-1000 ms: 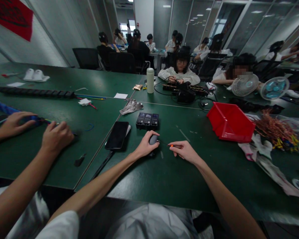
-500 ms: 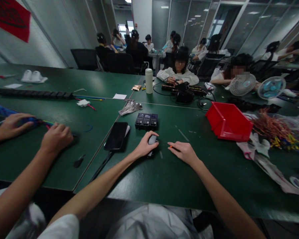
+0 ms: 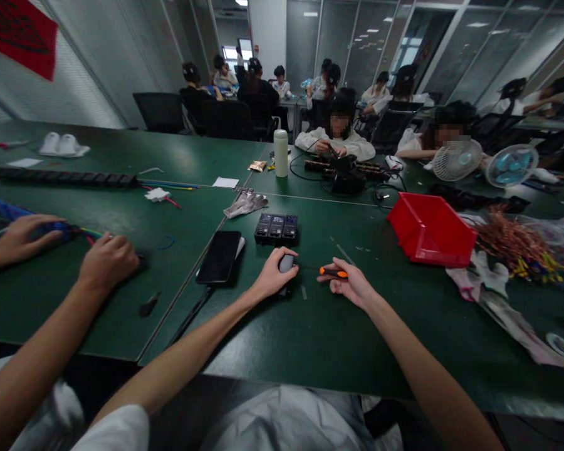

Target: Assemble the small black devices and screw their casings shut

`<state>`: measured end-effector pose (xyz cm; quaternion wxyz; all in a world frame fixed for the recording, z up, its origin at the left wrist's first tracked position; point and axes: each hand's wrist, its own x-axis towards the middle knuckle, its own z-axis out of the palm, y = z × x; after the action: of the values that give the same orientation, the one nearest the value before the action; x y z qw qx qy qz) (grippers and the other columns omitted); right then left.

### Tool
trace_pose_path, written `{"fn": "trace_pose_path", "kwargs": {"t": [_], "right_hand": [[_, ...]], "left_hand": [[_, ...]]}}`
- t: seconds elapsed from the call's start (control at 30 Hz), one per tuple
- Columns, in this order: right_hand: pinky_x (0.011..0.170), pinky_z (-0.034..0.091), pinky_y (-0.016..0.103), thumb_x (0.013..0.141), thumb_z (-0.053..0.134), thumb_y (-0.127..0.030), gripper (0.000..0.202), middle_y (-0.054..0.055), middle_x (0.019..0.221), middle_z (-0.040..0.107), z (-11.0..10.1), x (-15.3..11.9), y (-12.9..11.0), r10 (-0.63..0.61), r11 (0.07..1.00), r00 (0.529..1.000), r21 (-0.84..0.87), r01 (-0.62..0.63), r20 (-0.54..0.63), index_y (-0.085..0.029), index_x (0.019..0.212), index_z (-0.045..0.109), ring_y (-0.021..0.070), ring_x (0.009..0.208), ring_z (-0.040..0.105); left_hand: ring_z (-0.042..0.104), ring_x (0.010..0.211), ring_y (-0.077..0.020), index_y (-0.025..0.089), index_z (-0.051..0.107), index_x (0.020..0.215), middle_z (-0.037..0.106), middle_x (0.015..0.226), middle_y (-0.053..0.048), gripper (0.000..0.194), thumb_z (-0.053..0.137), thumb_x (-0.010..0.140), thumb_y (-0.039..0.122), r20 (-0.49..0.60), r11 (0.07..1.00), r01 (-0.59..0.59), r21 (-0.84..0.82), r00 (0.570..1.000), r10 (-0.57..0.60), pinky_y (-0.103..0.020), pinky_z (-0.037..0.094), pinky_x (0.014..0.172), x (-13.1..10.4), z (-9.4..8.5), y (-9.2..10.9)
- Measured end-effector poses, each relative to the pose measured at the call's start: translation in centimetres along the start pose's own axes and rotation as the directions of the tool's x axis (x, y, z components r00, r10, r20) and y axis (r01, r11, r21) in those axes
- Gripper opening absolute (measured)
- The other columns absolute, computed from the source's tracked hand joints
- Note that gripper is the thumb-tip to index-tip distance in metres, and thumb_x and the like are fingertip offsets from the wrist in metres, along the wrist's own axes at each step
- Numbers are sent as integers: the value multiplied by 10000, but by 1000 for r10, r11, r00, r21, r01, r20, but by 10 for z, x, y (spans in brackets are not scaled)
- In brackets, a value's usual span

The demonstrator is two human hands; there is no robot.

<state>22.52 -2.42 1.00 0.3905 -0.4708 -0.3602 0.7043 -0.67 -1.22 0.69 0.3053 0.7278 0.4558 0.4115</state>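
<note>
My left hand (image 3: 275,274) is closed around a grey, rounded object (image 3: 287,263) with a dark lower part, on the green table (image 3: 244,338). To its right, my right hand (image 3: 350,285) holds an orange and black tool (image 3: 334,273), which looks like a screwdriver handle, between thumb and fingers. The tool points left toward the grey object, and its thin shaft is barely visible. Just beyond my left hand lies a black block with three sections (image 3: 276,228). A black phone (image 3: 219,257) with a cable lies left of my left forearm.
A red bin (image 3: 432,230) stands at the right, beside copper wires (image 3: 517,241) and gloves (image 3: 512,313). Another glove (image 3: 247,204) and a pale bottle (image 3: 281,153) are farther back. Another person's hands (image 3: 108,260) work at the left. People sit across the table.
My right hand has turned and shifted slightly right, so more of the orange tool shows. My left hand stays around the grey object, nearly unmoved.
</note>
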Motion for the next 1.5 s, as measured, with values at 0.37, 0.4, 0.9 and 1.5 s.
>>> {"fn": "trace_pose_path", "kwargs": {"t": [0.37, 0.4, 0.9, 1.5], "right_hand": [[361, 127, 188, 758, 625, -448, 328, -33, 492, 494, 5, -6, 0, -231, 914, 972, -332, 232, 45, -120, 741, 618, 21, 355, 275], [363, 140, 190, 758, 624, -446, 330, -27, 500, 501, 6, -7, -1, -258, 896, 965, -364, 255, 40, -117, 748, 626, 25, 362, 288], [651, 452, 288, 732, 665, -378, 237, 44, 785, 667, 4, -13, -7, -537, 605, 834, -630, 487, 129, -164, 830, 694, 155, 681, 591], [444, 357, 221, 861, 457, -426, 364, 63, 683, 637, 4, -6, -3, -387, 904, 921, -182, 386, 29, -122, 841, 655, 106, 503, 518]], "left_hand": [[520, 902, -165, 210, 562, 1015, 522, 945, -13, 250, 557, 765, 211, 19, 1000, 0, 30, 1000, -1, -302, 400, 853, -1, -1, -1], [520, 900, -164, 211, 562, 1015, 521, 942, -12, 251, 557, 764, 210, 22, 999, 4, 32, 1000, -5, -300, 401, 850, 0, -1, -1], [521, 897, -165, 215, 572, 1004, 523, 931, -11, 249, 558, 756, 199, 35, 999, 20, 26, 999, -21, -296, 398, 853, -1, 0, -2], [527, 923, -166, 216, 571, 1004, 552, 970, -10, 248, 572, 756, 210, 1, 999, 31, -16, 1000, -31, -302, 395, 872, 1, 3, -7]]}}
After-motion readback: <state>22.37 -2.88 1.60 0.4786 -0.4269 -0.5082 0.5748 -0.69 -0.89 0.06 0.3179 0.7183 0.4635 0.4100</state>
